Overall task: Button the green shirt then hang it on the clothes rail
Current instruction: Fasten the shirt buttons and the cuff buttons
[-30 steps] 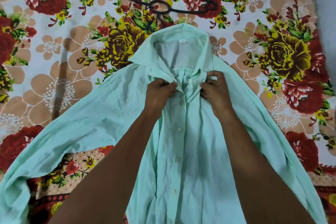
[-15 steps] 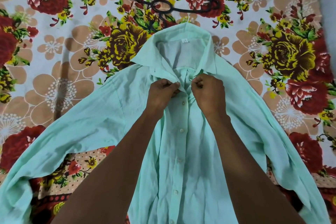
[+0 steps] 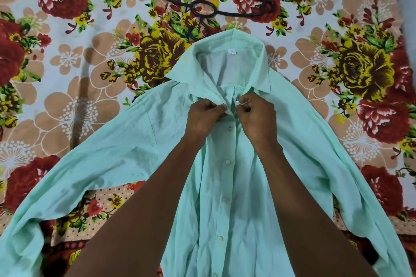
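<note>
left hand (image 3: 206,117) curled tight, thumb and fingertips pinching the left edge of the placket just under the collar. right hand (image 3: 256,117) also curled, fingers pressed together and pinching the opposite placket edge, with a small white button (image 3: 237,103) showing at the fingertips. the two hands sit just beside each other, a narrow strip of cloth between them. green shirt (image 3: 225,198) lies front-up on the floral bedsheet (image 3: 74,101), long axis running from the near edge toward the far edge, collar (image 3: 227,45) pointing to the far edge, sleeves spread toward the left and right edges. lower buttons down the placket look fastened. black hanger (image 3: 202,0) lies flat near the far edge, its hook touching or slipping under the collar, cannot tell which. shirt hem and both cuffs cut off by the frame; forearms hide part of the shirt front.
</note>
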